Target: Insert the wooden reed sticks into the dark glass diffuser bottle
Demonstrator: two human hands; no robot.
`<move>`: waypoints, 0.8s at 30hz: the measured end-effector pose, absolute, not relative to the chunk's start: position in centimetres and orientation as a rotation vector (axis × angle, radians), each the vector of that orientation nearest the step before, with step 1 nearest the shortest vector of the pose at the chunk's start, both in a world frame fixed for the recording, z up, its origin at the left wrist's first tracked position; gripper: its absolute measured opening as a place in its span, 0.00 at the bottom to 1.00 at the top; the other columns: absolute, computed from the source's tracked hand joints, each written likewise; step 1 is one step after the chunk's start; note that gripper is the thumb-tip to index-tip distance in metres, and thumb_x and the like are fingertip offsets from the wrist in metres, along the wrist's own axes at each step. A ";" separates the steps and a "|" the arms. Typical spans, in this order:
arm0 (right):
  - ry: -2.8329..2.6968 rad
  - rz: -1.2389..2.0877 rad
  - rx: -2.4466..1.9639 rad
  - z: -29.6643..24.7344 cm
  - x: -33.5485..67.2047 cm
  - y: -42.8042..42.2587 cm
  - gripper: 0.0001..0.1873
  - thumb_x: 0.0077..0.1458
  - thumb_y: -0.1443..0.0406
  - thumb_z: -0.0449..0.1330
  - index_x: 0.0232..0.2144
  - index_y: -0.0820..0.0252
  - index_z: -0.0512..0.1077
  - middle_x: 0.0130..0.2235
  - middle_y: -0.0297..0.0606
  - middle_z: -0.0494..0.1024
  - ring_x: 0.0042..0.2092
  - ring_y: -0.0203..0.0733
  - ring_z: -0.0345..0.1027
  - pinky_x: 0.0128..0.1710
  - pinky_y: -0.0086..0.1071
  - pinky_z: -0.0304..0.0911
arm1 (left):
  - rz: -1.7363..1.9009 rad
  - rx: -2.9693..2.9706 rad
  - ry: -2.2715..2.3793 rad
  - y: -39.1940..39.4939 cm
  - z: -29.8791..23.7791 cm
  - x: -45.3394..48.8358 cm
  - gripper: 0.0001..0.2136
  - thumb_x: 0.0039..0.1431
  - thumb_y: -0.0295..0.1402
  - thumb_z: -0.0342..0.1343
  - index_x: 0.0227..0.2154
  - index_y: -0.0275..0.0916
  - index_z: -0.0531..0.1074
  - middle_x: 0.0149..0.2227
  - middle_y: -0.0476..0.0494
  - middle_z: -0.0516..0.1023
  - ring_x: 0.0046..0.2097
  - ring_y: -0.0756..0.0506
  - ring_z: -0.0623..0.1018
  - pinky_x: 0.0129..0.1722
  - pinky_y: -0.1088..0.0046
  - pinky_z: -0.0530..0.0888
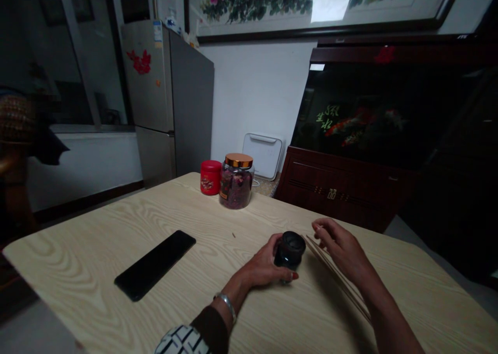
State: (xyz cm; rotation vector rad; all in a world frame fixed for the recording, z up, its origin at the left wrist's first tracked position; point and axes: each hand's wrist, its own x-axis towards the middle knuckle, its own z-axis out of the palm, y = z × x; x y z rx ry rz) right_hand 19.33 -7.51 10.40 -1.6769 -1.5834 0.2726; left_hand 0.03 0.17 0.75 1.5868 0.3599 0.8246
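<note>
My left hand (pixel 268 266) is wrapped around a small dark glass jar (pixel 288 263) with a black, hollow-topped lid (pixel 293 243). The jar stands upright at table height, thumb on its near side, fingers behind. To its right, my right hand (pixel 340 247) is bent with its fingers curled together; what sits between the fingertips, if anything, is hidden. Thin wooden sticks (pixel 338 277), like chopsticks, run from beside the lid down under my right wrist. Whether the right fingers touch them I cannot tell.
A black phone-like slab (pixel 155 266) lies on the wood-grain table (pixel 97 229) to the left. Near the far edge stand a red canister (pixel 210 177) and a big glass jar of dried flowers (pixel 236 185) with a copper lid. A dark fish tank (pixel 361 110) is behind the table.
</note>
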 end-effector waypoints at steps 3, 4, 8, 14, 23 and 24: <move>-1.587 0.213 -1.765 10.7 20.5 -7.8 0.18 0.59 0.50 0.52 0.35 0.56 0.71 0.29 0.35 0.75 0.29 0.40 0.67 0.29 0.32 0.61 | 0.829 1.600 0.375 0.1 0.7 0.1 0.41 0.39 0.31 0.73 0.57 0.38 0.61 0.54 0.36 0.71 0.55 0.37 0.70 0.54 0.63 0.65; -1.608 0.206 -1.783 10.6 20.3 -7.9 0.19 0.59 0.49 0.52 0.34 0.56 0.71 0.29 0.35 0.75 0.29 0.40 0.67 0.29 0.32 0.61 | 0.827 1.614 0.390 0.0 0.7 0.1 0.40 0.39 0.32 0.73 0.56 0.38 0.62 0.52 0.36 0.72 0.54 0.38 0.71 0.53 0.64 0.66; -1.719 0.144 -1.802 9.8 17.3 -7.8 0.20 0.59 0.47 0.51 0.39 0.54 0.71 0.36 0.37 0.76 0.35 0.43 0.71 0.35 0.35 0.63 | 0.867 1.653 0.449 -0.1 0.3 0.3 0.36 0.39 0.33 0.73 0.53 0.38 0.64 0.48 0.40 0.74 0.50 0.39 0.72 0.49 0.66 0.68; -1.858 -0.149 -1.783 8.2 13.9 -7.1 0.27 0.56 0.48 0.57 0.53 0.54 0.65 0.48 0.45 0.71 0.50 0.54 0.66 0.46 0.43 0.63 | 0.858 1.661 0.508 -0.1 0.3 0.5 0.31 0.39 0.31 0.71 0.47 0.37 0.65 0.41 0.44 0.74 0.42 0.43 0.74 0.38 0.71 0.69; -1.934 -0.047 -1.818 8.0 14.5 -7.4 0.21 0.55 0.50 0.58 0.46 0.55 0.68 0.43 0.43 0.73 0.45 0.52 0.68 0.44 0.42 0.63 | 0.835 1.665 0.463 -0.4 0.7 0.4 0.28 0.40 0.30 0.70 0.45 0.37 0.66 0.40 0.46 0.74 0.41 0.45 0.73 0.37 0.73 0.69; -1.936 -0.025 -1.792 8.2 14.6 -7.5 0.22 0.55 0.50 0.58 0.48 0.55 0.68 0.45 0.43 0.73 0.47 0.52 0.68 0.46 0.42 0.63 | 0.824 1.676 0.461 -0.4 0.7 0.3 0.29 0.40 0.31 0.70 0.46 0.37 0.66 0.41 0.45 0.74 0.41 0.44 0.73 0.39 0.72 0.69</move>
